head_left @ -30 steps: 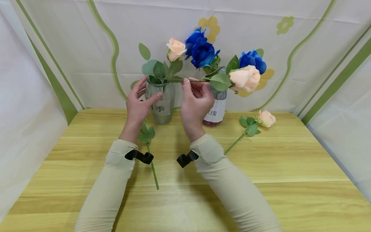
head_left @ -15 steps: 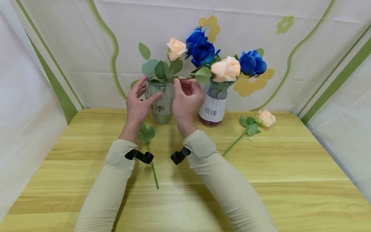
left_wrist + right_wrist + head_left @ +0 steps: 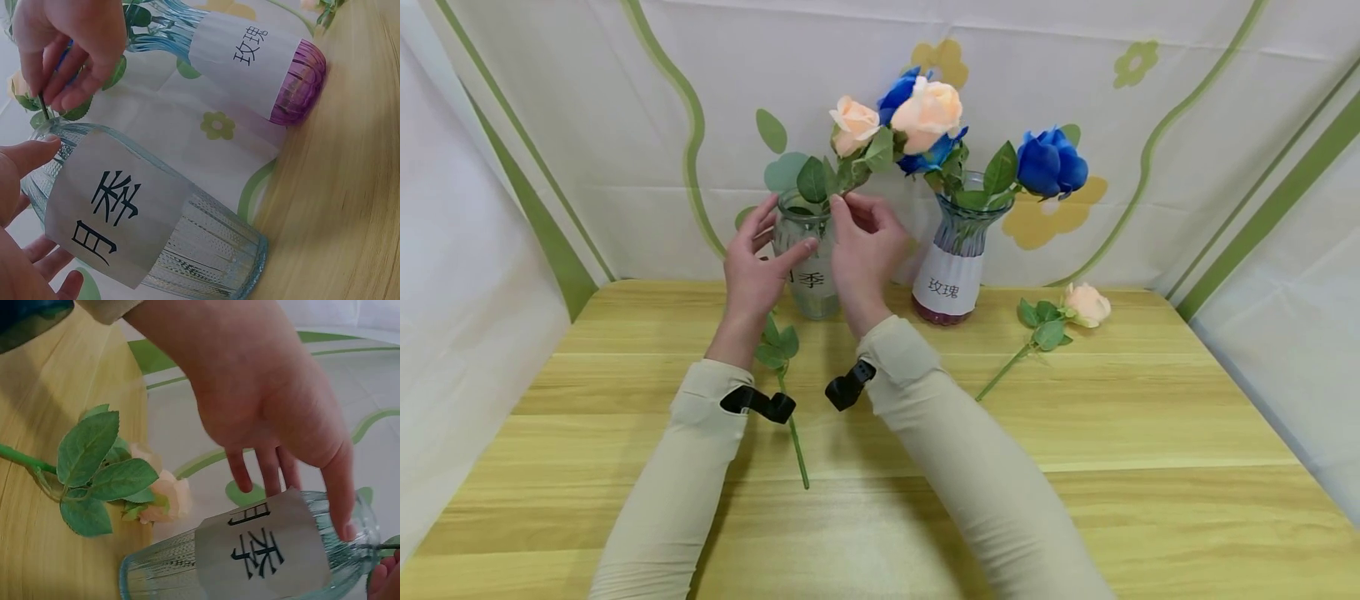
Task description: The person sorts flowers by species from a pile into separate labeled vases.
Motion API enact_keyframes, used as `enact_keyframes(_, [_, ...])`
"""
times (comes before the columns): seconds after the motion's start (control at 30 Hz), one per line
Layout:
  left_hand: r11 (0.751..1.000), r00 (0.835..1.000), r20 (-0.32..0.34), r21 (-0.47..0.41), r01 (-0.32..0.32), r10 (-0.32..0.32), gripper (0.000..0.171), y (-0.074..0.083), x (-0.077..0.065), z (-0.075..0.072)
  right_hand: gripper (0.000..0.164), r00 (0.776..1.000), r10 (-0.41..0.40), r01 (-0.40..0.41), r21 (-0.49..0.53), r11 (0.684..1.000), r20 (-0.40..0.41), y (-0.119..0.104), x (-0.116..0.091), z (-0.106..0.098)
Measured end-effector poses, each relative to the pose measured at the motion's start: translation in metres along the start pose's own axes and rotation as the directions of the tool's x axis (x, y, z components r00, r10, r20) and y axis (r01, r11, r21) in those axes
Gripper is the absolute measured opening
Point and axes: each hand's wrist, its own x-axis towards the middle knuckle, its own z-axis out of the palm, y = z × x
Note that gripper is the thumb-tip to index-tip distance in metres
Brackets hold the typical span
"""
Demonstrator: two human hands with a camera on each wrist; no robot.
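My left hand [image 3: 754,271] grips the neck of a clear ribbed glass vase [image 3: 209,244], thumb in front and fingers round its far side. This vase bears a white label [image 3: 119,206] with two characters and holds one peach rose [image 3: 854,125]. Just above its rim, my right hand [image 3: 868,254] pinches the stem of another peach rose [image 3: 927,112], which leans up and to the right. In the left wrist view that dark stem [image 3: 43,106] reaches the vase mouth; how far in it sits, I cannot tell.
A blue-and-purple glass vase [image 3: 966,227], also labelled, holds several blue roses [image 3: 1051,162] at the right. One peach rose [image 3: 1086,306] lies on the wooden table [image 3: 1150,400] further right. Another rose [image 3: 165,494] lies beside my left forearm. A patterned cloth [image 3: 1037,67] hangs behind.
My right hand has moved left to the clear vase's mouth. Its peach rose has swung from nearly level to upright-leaning, the flower now before the blue roses. My left hand has stayed on the vase.
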Motion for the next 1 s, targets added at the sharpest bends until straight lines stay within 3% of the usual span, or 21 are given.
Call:
enact_keyframes(0.33, [1.000,1.000,-0.001,-0.020,-0.007,0.007,0.075,-0.001,0.000,-0.001,0.011,0.996,0.090,-0.090,-0.041,0.995,0.012,0.010,0.006,0.007])
enact_keyframes(0.7, [1.000,1.000,-0.001,-0.017,-0.013,0.013,0.075,-0.002,0.000,-0.001,0.016,0.995,0.093,-0.091,-0.041,0.995,0.036,0.014,0.002,0.005])
enact_keyframes(1.0, [1.000,1.000,-0.004,-0.027,-0.016,0.015,0.074,-0.002,0.001,0.000,0.026,0.990,0.092,-0.094,0.011,0.996,0.107,0.019,-0.001,-0.026])
